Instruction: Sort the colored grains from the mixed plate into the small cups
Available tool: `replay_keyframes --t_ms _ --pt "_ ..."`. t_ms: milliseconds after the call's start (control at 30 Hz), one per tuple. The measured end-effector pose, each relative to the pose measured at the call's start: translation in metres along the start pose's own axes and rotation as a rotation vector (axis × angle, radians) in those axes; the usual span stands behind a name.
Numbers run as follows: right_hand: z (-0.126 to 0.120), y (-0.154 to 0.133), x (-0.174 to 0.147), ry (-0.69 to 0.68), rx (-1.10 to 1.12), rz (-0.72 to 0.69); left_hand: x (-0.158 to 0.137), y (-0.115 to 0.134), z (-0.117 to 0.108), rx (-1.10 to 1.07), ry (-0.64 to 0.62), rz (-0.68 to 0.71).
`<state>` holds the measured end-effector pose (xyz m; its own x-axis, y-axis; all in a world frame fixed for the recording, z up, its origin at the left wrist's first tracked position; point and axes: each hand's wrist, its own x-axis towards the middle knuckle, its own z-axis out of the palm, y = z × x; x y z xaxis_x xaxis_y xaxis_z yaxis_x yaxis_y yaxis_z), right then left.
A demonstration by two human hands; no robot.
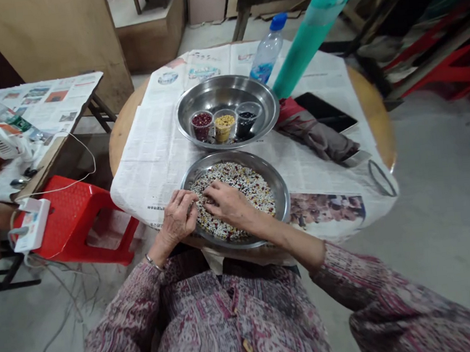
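Observation:
A steel basin (pixel 281 193) near me holds white grains mixed with red, yellow and black ones (pixel 239 178). Over its left rim is my left hand (pixel 178 214), fingers curled in towards the thumb; what they hold, if anything, is hidden. My right hand (pixel 230 203) reaches over the mix with bent fingertips drawn together at the grains, and I cannot make out what is between them. Just behind, a second steel basin (pixel 225 87) contains three clear cups: one of dark red beans (pixel 202 124), one of yellow grains (pixel 224 125), one of black beans (pixel 248 119).
Newspaper (pixel 139 147) covers the round table. Behind the basins stand a blue-capped bottle (pixel 266 52) and a tall green cylinder (pixel 311 39). To the right lie a dark cloth bundle (pixel 318 133) and a black tablet (pixel 327 111). A red stool (pixel 75 215) bears a power strip (pixel 33 224).

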<state>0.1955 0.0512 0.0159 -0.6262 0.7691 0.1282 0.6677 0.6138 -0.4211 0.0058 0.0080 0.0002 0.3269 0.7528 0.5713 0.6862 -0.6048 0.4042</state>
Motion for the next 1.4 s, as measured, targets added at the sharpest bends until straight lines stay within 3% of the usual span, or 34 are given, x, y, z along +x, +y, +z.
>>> replay_keyframes --t_ms 100,200,300,433,567,800,933,1100,1300,1400 --pt "-0.002 -0.001 -0.004 -0.106 -0.020 -0.033 0.000 0.000 0.000 0.001 0.002 0.001" --pt "-0.016 0.017 -0.017 -0.135 -0.093 0.022 0.000 0.000 0.000 -0.002 0.006 0.003" --pt "-0.033 0.045 -0.028 -0.104 -0.110 0.125 0.001 0.001 0.000 -0.010 0.018 0.010" --pt "-0.040 0.064 -0.031 0.059 -0.179 0.216 0.002 0.001 0.000 -0.017 0.020 -0.003" --pt "-0.027 0.054 -0.028 0.058 -0.113 0.154 0.002 0.002 -0.001 -0.007 0.006 -0.013" --pt "-0.015 0.019 -0.029 -0.041 0.293 0.039 0.001 0.002 -0.001 0.012 0.005 -0.009" --pt "-0.010 -0.006 -0.036 -0.085 0.393 -0.143 0.001 0.001 0.000 0.011 -0.005 -0.009" --pt "-0.004 -0.009 -0.032 -0.162 0.249 -0.324 0.000 0.001 0.000 -0.001 0.008 -0.010" --pt "-0.019 0.027 -0.005 0.043 0.024 -0.089 0.002 0.002 0.000 -0.003 0.015 -0.003" --pt "-0.027 0.038 0.012 0.055 -0.103 -0.052 0.003 0.002 -0.001 -0.003 0.035 0.020"
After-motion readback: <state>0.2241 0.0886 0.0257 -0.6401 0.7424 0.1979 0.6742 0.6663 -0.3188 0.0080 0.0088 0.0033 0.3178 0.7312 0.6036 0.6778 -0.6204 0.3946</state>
